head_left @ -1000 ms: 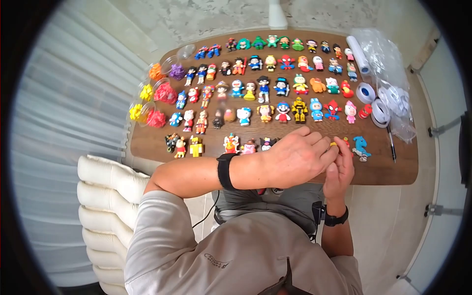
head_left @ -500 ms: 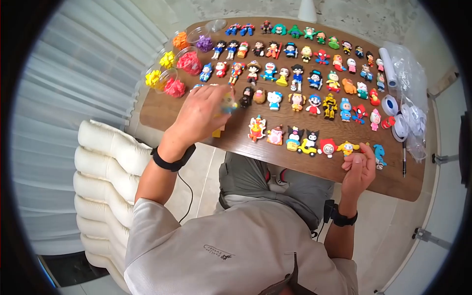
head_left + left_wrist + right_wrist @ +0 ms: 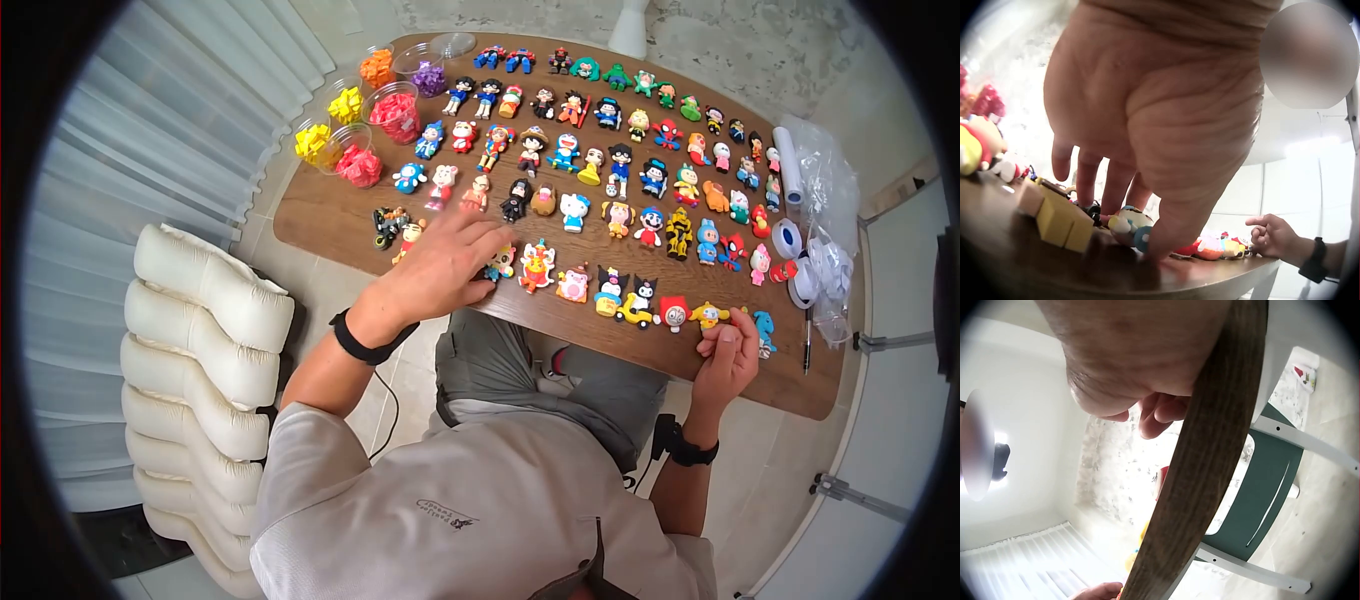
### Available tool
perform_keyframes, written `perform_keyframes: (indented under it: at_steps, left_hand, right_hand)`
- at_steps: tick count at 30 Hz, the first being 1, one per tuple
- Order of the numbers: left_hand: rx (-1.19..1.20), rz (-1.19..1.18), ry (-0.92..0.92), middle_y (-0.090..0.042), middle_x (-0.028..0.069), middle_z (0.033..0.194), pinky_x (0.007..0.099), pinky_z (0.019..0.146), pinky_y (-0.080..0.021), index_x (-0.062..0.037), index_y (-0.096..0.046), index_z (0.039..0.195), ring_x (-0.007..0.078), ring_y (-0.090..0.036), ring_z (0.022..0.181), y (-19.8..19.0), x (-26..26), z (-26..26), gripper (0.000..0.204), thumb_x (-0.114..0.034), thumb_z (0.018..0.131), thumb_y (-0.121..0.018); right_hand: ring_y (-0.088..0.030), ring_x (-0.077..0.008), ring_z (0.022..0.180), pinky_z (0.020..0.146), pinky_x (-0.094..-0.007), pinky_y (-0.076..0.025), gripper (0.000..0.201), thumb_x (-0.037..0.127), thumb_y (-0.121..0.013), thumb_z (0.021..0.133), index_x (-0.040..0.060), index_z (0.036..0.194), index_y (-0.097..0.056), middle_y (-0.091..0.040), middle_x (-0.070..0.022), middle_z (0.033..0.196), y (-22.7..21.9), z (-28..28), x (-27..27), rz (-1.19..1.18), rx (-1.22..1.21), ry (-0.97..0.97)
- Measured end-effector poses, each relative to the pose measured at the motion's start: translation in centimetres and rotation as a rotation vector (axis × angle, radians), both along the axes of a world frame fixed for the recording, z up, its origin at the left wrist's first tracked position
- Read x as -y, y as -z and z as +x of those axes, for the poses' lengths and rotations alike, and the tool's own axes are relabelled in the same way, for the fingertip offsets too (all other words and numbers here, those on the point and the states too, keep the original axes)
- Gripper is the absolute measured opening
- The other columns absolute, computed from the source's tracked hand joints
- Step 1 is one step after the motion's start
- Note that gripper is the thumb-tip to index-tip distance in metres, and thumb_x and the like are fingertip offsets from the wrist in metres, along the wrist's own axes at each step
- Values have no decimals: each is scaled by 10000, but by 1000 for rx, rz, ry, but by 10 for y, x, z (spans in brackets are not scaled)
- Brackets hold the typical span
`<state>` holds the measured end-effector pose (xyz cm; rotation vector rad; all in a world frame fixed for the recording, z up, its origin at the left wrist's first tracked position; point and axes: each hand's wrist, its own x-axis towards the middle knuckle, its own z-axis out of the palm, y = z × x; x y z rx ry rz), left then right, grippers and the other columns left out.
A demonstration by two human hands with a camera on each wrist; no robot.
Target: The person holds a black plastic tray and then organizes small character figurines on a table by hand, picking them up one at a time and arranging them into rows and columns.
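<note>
Near the front edge of the table, my left hand (image 3: 445, 265) reaches over a small toy figure (image 3: 499, 262) with blue and white parts, fingers spread and fairly straight. In the left wrist view that figure (image 3: 1130, 224) lies on the wood between thumb and fingers, the thumb right at its side. A yellow blocky figure (image 3: 1060, 220) lies beside it, covered by the hand in the head view. My right hand (image 3: 727, 355), loosely curled, rests at the front edge by a yellow figure (image 3: 709, 315) and a blue dolphin figure (image 3: 765, 333).
Rows of several toy figures cover the wooden table (image 3: 420, 215). Clear cups (image 3: 392, 112) of coloured pieces stand at the left. Tape rolls (image 3: 787, 238), a pen (image 3: 807, 340) and clear plastic wrap (image 3: 830, 180) lie at the right. A cream padded seat (image 3: 200, 340) is beside the table.
My left hand left the right hand's side, carried the small blue-and-white figure leftward over the table, then came down with it in the front row. The right hand stayed near the edge.
</note>
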<state>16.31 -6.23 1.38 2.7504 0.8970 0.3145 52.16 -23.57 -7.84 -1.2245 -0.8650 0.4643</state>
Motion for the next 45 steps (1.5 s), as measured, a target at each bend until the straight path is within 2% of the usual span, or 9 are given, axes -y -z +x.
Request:
perform_keyframes:
  at_steps: [4, 7, 16, 20, 29, 34, 37, 40, 45]
  left_hand:
    - [131, -3, -122, -612, 135, 1289, 459, 1054, -439, -78, -570, 1307, 356, -522, 1249, -12, -5, -25, 643, -102, 710, -806]
    - [57, 60, -282, -624, 135, 1274, 454, 1052, -441, -83, -566, 1324, 368, -528, 1236, -23, -2, -45, 662, -86, 711, -817]
    - [-8, 55, -254, -630, 81, 1306, 492, 1126, -345, -115, -535, 1377, 371, -469, 1323, -1, 9, -51, 708, -93, 725, -808]
    - [0, 68, -217, -623, 98, 1312, 487, 1126, -341, -113, -541, 1369, 362, -470, 1326, 0, 6, -49, 671, -98, 746, -789]
    - [-48, 158, 8, -621, 121, 1282, 467, 1087, -385, -74, -560, 1325, 329, -506, 1293, -31, -38, 11, 570, -159, 803, -773]
    - [-342, 141, 92, -641, 112, 1240, 477, 1072, -396, -78, -561, 1327, 313, -527, 1253, -24, -69, 69, 582, -189, 798, -779]
    - [-412, 153, 117, -649, 91, 1228, 488, 1064, -391, -81, -559, 1338, 306, -532, 1239, -12, -76, 88, 597, -187, 792, -776]
    - [-408, 232, 134, -652, 75, 1230, 486, 1025, -398, -91, -563, 1341, 302, -539, 1223, 7, -81, 92, 542, -146, 823, -712]
    - [-357, 251, 133, -650, 83, 1175, 467, 1004, -394, -112, -592, 1305, 281, -550, 1197, -1, -75, 94, 480, -131, 832, -668]
  right_hand:
    - [-549, -58, 667, 619, -196, -460, 270, 78, -542, 1020, -63, 1249, -569, -651, -56, 821, -2, -1, 0, -6, 16, 1]
    - [-544, -59, 666, 616, -198, -458, 261, 77, -544, 1021, -60, 1241, -575, -648, -59, 822, 0, 0, 0, -7, 25, 5]
    - [-536, -60, 667, 617, -197, -451, 247, 73, -546, 1020, -54, 1228, -583, -643, -57, 826, 0, 0, -1, -22, 28, 3]
    - [-538, -58, 672, 620, -198, -453, 241, 74, -548, 1021, -51, 1223, -586, -644, -54, 829, 1, 0, -2, -29, 43, 8]
    - [-546, -55, 675, 621, -197, -455, 233, 76, -556, 1021, -46, 1216, -594, -650, -46, 827, 3, 0, -2, -23, 48, 13]
    - [-545, -50, 674, 622, -191, -452, 237, 86, -563, 1015, -42, 1211, -599, -651, -40, 826, 2, -1, -1, -31, 42, 39]
    - [-544, -46, 675, 621, -187, -448, 238, 88, -566, 1010, -38, 1209, -603, -652, -38, 828, 2, -3, 0, -21, -2, 56]
    - [-547, -42, 676, 622, -186, -446, 237, 82, -566, 1006, -33, 1209, -606, -657, -39, 833, -2, -4, 2, -30, -22, 58]
    - [-560, -40, 671, 626, -186, -452, 235, 78, -571, 999, -30, 1204, -612, -674, -53, 843, -4, -3, 3, -25, -49, 31]
